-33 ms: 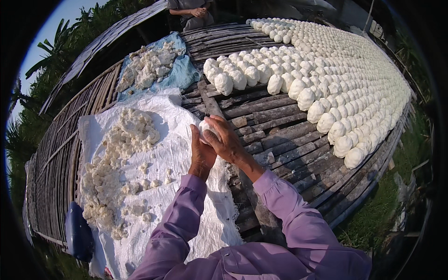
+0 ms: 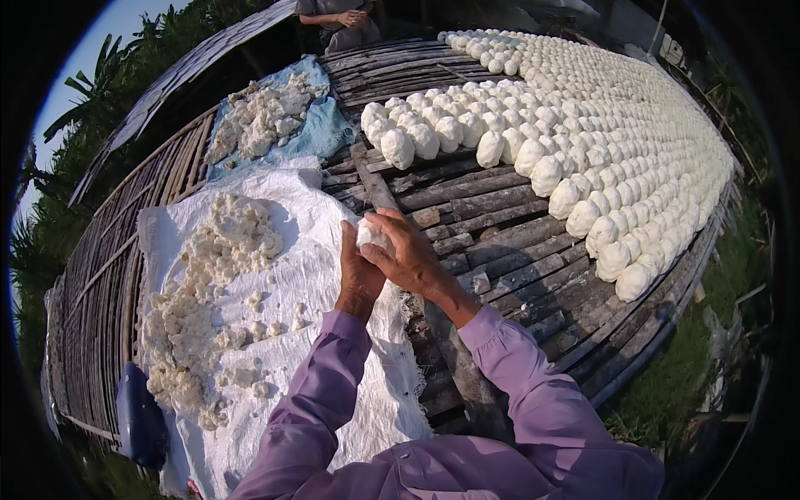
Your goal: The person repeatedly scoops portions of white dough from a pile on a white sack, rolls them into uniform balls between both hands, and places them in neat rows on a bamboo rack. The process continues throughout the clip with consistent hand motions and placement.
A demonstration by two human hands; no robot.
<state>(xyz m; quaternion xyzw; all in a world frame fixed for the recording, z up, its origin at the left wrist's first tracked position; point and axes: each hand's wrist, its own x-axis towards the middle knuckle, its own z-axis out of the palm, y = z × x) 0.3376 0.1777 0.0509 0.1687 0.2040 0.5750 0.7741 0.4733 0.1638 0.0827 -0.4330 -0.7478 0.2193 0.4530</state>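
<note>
We note left grip [image 2: 362, 273] and right grip [image 2: 411, 257] pressed together around a lump [image 2: 374, 236], presumably to keep it whole, with crumbs [image 2: 223, 240] on the sheet [image 2: 321, 367] to their left, likely for easy reach, and balls [image 2: 547, 176] rowed on poles [image 2: 475, 198] to their right.
</note>
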